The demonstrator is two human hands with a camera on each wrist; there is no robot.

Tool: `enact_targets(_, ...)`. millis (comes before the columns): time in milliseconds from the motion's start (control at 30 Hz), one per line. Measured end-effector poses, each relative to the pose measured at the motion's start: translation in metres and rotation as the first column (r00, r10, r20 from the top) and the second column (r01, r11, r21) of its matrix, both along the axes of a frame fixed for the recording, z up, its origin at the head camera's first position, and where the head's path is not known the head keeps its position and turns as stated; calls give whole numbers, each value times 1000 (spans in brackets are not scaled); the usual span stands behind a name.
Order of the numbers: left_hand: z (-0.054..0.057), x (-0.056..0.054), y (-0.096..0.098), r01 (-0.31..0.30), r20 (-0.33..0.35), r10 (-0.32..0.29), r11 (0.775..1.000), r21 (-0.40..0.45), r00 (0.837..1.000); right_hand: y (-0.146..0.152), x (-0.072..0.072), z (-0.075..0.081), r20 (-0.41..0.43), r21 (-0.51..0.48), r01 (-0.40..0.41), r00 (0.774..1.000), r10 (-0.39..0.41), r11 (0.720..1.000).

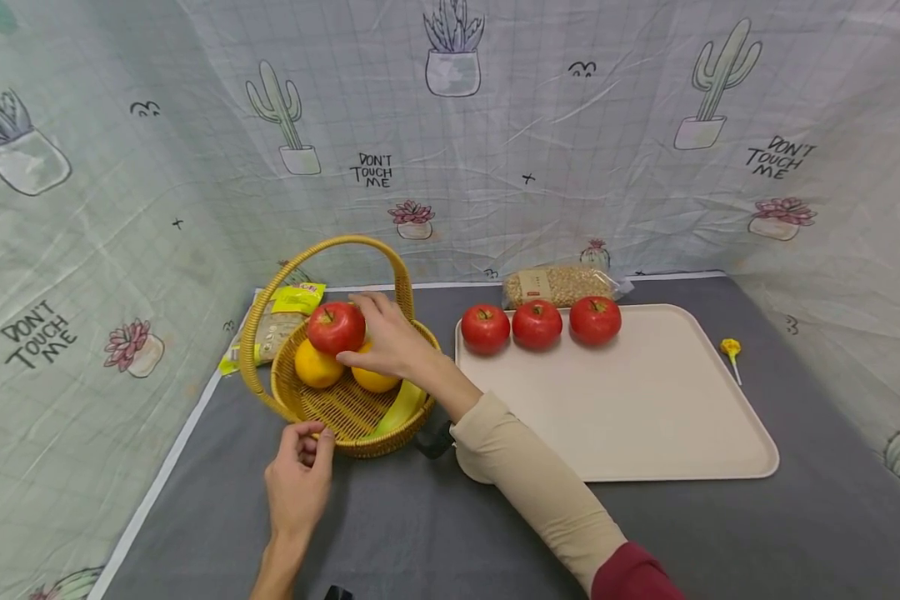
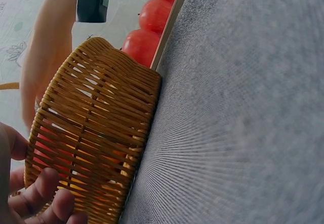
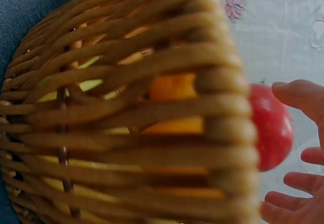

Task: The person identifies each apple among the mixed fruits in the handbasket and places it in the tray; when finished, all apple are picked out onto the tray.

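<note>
A yellow wicker basket [image 1: 378, 446] with a tall arched handle stands on the left. Inside it are two oranges [image 1: 317, 367] and a green-yellow banana [image 1: 403, 408]. A red apple [image 1: 336, 327] rests on top of the oranges. My right hand [image 1: 392, 337] reaches over the basket's right rim with spread fingers, its thumb tip right at the apple in the right wrist view. With curled fingers outside the weave, my left hand [image 1: 300, 475] holds the basket's near rim; its thumb [image 2: 15, 143] lies by the rim's edge.
A beige tray [image 1: 615, 417] lies to the right, with three red apples [image 1: 537, 324] along its far left side. Behind it is a bag of grains [image 1: 562, 285]. A yellow packet [image 1: 281, 325] lies behind the basket, and a yellow lollipop [image 1: 731, 348] lies right of the tray.
</note>
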State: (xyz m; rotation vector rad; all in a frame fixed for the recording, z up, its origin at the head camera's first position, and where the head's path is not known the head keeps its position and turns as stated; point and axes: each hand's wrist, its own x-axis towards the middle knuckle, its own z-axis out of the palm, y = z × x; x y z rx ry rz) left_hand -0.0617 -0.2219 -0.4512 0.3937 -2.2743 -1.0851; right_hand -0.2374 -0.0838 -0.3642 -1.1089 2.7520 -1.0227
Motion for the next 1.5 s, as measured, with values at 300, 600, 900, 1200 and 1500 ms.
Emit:
enact_targets(300,0,0,-1,0,1,0,1000,2,1000,-16,-3,-2,26,65,-4,1000,2,998)
enact_targets(600,0,0,-1,1,-4,-1,1000,4,1000,-29,-5,2,67,100,-22,998,15,995)
enact_targets(900,1,1,-1,4,-6,-4,1000,5,1000,-36,-6,1,88,71,1,996,-7,997)
enact_targets(1200,1,0,-3,-5,-15,5,1000,14,1000,-40,-9,-1,93,22,13,996,-15,1000)
enact_targets(1500,1,-1,-3,-3,-18,3,1000,4,1000,-36,-8,2,92,-2,-10,996,11,1000)
